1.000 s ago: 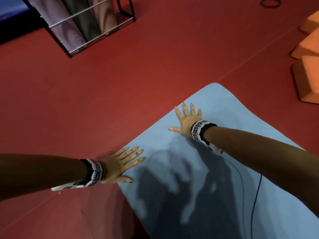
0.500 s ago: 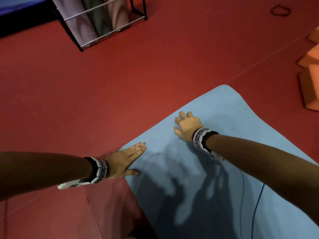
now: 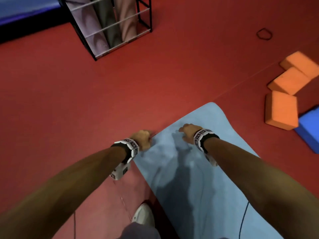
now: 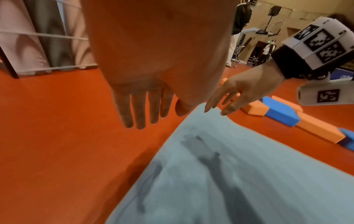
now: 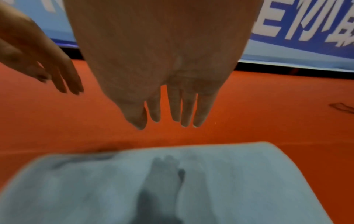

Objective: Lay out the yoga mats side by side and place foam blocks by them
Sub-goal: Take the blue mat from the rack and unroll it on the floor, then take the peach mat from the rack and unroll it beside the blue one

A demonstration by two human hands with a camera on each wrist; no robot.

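The fingers (image 4: 138, 110) of the left hand (image 3: 142, 139) hang straight and relaxed, holding nothing, over the red floor (image 3: 69, 109) just beside the corner of the light blue yoga mat (image 3: 198, 178). The fingers (image 5: 184, 109) of the right hand (image 3: 189, 132) are also loose and empty, above the far end of the mat; in the wrist views both hands seem lifted off it.

The mat lies unrolled and flat on the floor, but its far end looks a little curved. To do this step well, I think it is better to press that end down with flat palms and check that the long edge is straight. The next mat must lie parallel, so room is needed. More rolled mats stand in the black rack (image 3: 110, 28). The orange foam blocks (image 3: 281, 109) and a blue block (image 3: 309, 128) wait near the right side.
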